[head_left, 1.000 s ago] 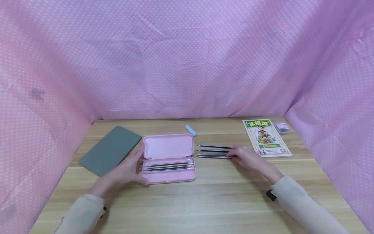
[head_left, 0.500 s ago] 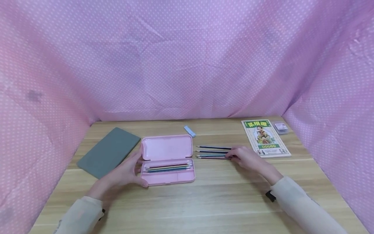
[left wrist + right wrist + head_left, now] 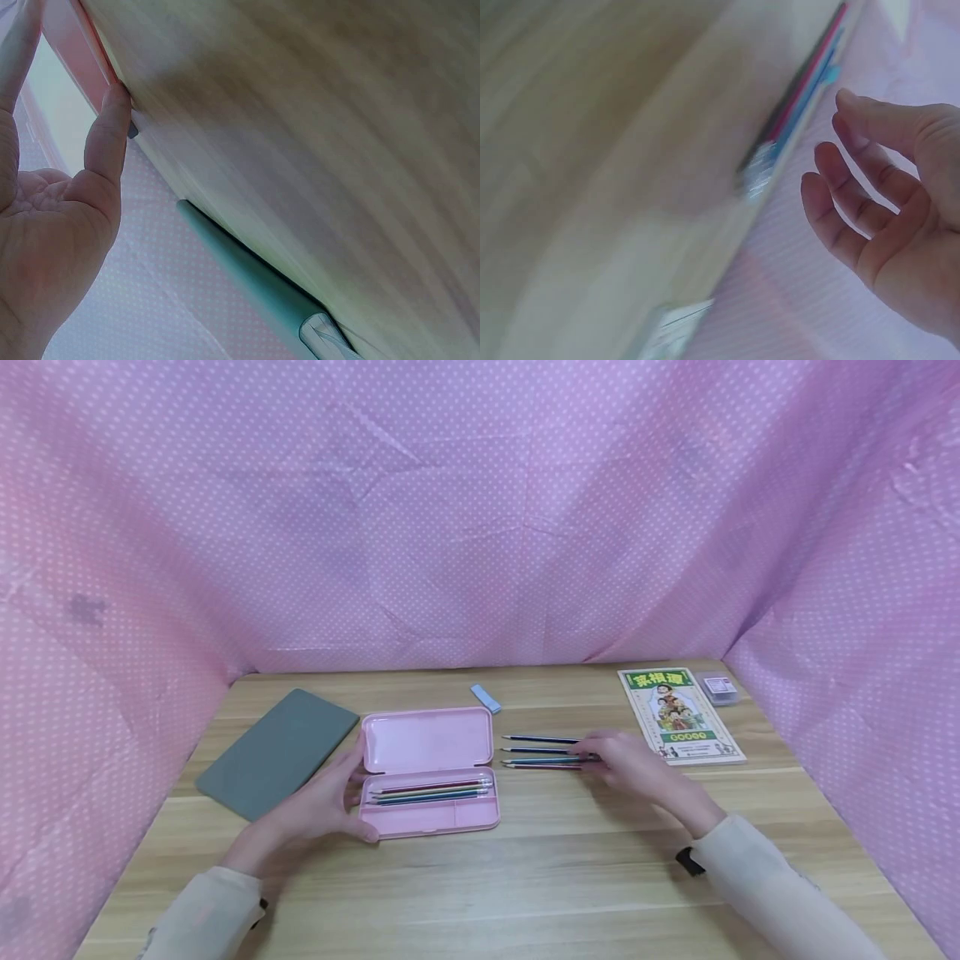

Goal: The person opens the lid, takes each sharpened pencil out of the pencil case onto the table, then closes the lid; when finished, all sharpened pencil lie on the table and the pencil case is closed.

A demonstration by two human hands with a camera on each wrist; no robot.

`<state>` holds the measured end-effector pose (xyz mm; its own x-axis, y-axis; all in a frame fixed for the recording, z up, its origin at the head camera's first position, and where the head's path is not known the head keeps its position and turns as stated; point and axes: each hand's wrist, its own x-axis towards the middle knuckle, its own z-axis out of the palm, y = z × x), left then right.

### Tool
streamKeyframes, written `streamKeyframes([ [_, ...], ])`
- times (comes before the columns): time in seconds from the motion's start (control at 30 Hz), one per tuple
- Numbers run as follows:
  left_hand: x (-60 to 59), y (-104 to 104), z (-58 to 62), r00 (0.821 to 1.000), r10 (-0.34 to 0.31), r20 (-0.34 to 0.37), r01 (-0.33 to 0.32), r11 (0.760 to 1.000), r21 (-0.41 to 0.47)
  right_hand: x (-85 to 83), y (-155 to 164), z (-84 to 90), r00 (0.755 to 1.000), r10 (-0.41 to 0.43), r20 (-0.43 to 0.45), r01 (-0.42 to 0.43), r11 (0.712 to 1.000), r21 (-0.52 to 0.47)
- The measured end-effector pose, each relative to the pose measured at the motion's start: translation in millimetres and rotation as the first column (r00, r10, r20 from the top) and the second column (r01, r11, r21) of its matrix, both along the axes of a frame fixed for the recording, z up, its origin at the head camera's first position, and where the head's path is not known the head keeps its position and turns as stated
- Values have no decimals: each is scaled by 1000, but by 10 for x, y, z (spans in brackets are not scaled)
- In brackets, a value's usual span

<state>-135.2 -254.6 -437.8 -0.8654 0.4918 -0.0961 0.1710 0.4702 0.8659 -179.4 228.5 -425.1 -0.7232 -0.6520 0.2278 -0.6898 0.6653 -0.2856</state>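
A pink pencil case point(image 3: 431, 741) lies with its lid raised back, and several pencils point(image 3: 431, 792) rest in its rear compartment. My left hand point(image 3: 322, 806) spans the case's left end, thumb at the near corner and fingers along the side. In the left wrist view, outstretched fingers touch the wall of the pencil case point(image 3: 82, 56). To the right, several more pencils point(image 3: 536, 750) lie side by side, tips pointing left. Over their right ends is my right hand point(image 3: 626, 764). The right wrist view shows that hand point(image 3: 892, 195) with loosely bent fingers, apart from the pencils point(image 3: 799, 97).
A grey-green notebook point(image 3: 277, 753) lies left of the case. Behind the case is a small light-blue bar point(image 3: 486, 698). At the back right are an illustrated booklet point(image 3: 681, 717) and a small clear box point(image 3: 720, 690). Pink dotted cloth point(image 3: 480, 527) surrounds the wooden table point(image 3: 480, 893).
My right hand has shifted slightly left over the pencils, and its fingers have lifted. The left hand stays at the case. The whole view has tilted slightly.
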Motion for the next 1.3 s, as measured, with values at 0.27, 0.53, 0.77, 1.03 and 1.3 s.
streamKeyframes([
  [0.27,15,5,7,1000,-3,-4,3,1000,19,130,-432,234,995,97,-39,-97,995,-4],
  [0.53,24,15,14,1000,-6,5,6,999,42,82,-958,253,974,227,-8,-227,972,-66],
  [0.77,11,16,15,1000,2,4,-3,1000,28,15,-1327,209,957,285,42,-283,958,-48],
  [1.03,10,53,12,1000,3,2,-3,999,34,15,-1537,124,954,293,60,-294,956,-6],
  [1.3,9,12,14,1000,17,-18,-17,1000,-2,2,-1693,89,950,280,139,-284,959,10],
])
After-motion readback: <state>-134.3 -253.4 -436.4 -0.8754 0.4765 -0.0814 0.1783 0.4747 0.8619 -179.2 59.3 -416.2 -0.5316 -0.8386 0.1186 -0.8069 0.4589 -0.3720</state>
